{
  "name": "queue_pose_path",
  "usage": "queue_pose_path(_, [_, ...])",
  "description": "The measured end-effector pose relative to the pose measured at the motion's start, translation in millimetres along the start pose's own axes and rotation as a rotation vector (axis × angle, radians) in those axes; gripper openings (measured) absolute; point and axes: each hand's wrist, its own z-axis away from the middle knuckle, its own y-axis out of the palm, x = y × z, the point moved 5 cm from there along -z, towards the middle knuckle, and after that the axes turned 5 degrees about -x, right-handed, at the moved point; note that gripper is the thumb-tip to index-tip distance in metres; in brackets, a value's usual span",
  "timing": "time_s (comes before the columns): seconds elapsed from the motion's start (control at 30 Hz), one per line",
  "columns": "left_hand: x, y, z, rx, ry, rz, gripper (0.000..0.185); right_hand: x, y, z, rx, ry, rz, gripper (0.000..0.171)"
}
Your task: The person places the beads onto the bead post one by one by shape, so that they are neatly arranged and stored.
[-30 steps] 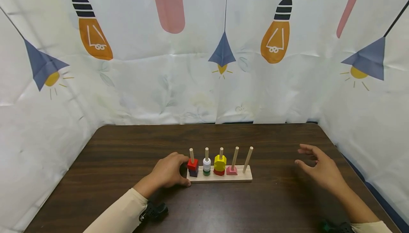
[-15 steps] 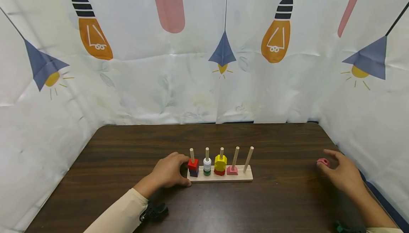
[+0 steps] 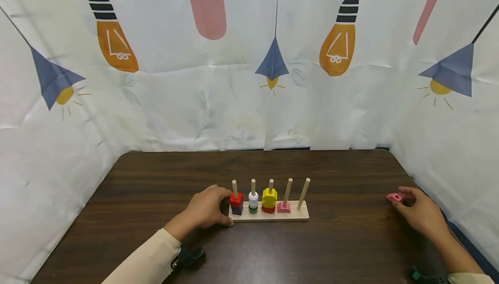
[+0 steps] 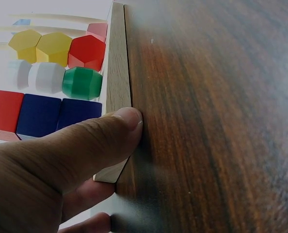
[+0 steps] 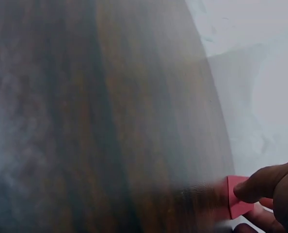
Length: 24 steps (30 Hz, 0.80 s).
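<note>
The left hand (image 3: 205,209) clasps the near left end of a pale wooden peg board (image 3: 269,215), its palm hidden, thumb pressed to the edge. Smooth painted blocks fill four pegs. Far right, the right hand (image 3: 422,214) pinches a pink block (image 3: 394,197) at the dark woodgrain table (image 3: 163,180) edge.

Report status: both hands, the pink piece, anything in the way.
Left hand steadying peg board. Right hand pinching pink piece near the table's right edge. Bare table between piece and board.

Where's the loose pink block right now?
Head view: the pink block is in the right hand's fingertips near the table's right edge, well right of the peg board.
</note>
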Motion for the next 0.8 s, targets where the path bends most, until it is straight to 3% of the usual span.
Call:
queue_pose_path(0.27, [0.3, 0.1, 0.1, -0.004, 0.003, 0.004, 0.068, 21, 9, -1, -0.002, -0.058, -0.025, 0.055])
queue_pose_path(0.8, [-0.2, 0.0, 0.0, 0.003, 0.0, 0.001, 0.068, 125, 26, 0, -0.003, -0.265, -0.184, 0.052])
